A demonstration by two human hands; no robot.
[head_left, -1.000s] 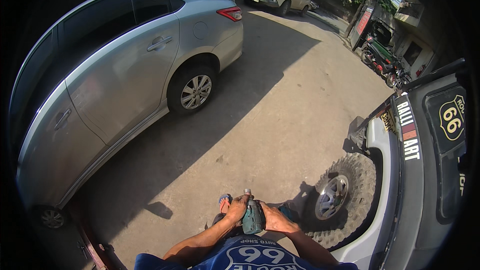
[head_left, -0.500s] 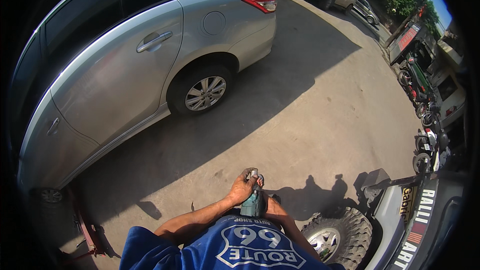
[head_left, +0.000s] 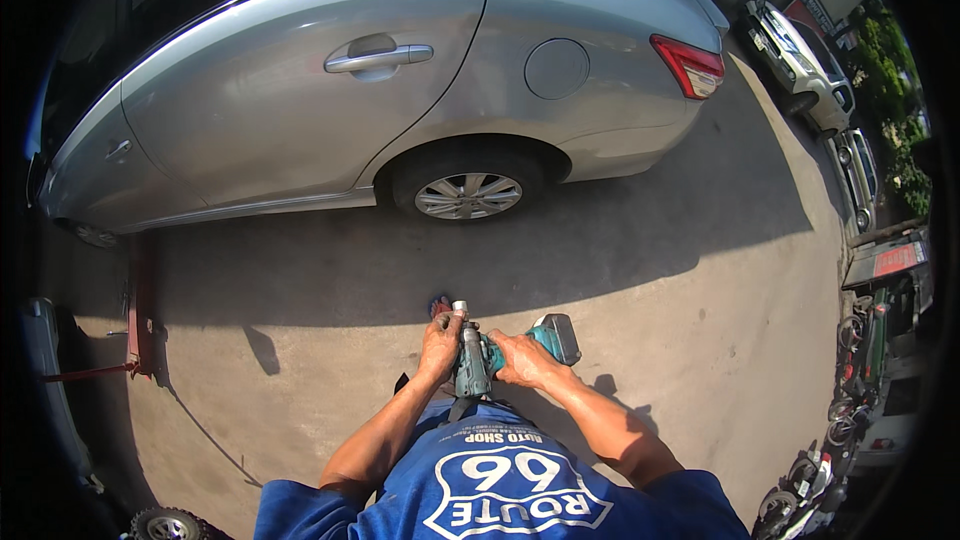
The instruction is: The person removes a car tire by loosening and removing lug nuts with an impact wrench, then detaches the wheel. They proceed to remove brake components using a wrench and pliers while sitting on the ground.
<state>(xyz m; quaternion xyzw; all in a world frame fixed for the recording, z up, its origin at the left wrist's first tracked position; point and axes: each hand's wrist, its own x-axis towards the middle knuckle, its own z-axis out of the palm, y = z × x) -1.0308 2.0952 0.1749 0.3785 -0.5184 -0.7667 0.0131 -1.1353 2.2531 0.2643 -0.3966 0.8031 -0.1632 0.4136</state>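
A teal and grey cordless impact wrench is held in front of my body, its nose pointing away from me. My right hand wraps round its handle, and the black battery sticks out beyond that hand to the right. On the nose sits a silver socket. My left hand is closed on the front end of the wrench, fingers at the socket. Ahead stands a silver car, its rear wheel facing me across a strip of shaded floor.
At the left is a red floor jack by the car, with a thin line on the concrete. An off-road tyre shows at the lower left. Motorcycles line the right edge; a white vehicle is parked at the far right.
My view has swung to the right and come nearer the silver car, which looks larger. The wrench's handle and battery, hidden before, now show at the right, with my right hand round the handle.
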